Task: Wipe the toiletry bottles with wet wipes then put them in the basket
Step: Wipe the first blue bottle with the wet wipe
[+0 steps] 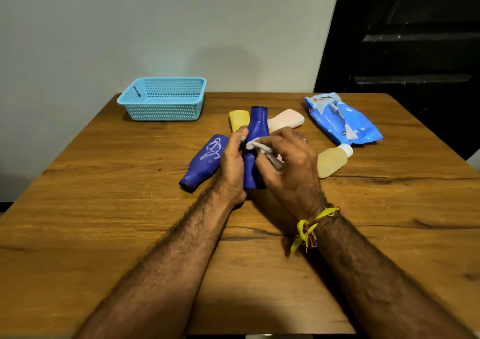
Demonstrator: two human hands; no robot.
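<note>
- Here, in the head view, the left hand [232,164] grips a dark blue bottle [255,131] from its left side, with the fingers curled round the body. The bottle stands above the wooden worktop [104,222], its open neck pointing away from the person.
- The right hand [288,162] holds a white wet wipe [257,147] and presses it against the right side of the same bottle.
- A second blue bottle [205,161], with a white drawing on it, lies on the worktop just left of the left hand, neck toward the person.
- Behind the hands lie a yellow bottle [238,118] and a pale pink bottle [287,120], both partly hidden.
- A translucent yellowish bottle [333,160] with a white cap lies just right of the right hand.
- The blue pack of wet wipes [340,118] lies at the far right of the worktop, with its flap open.
- The light blue basket [162,109] stands at the far left corner, well apart from the bottles.
- A yellow thread [306,228] is tied round the right wrist.
</note>
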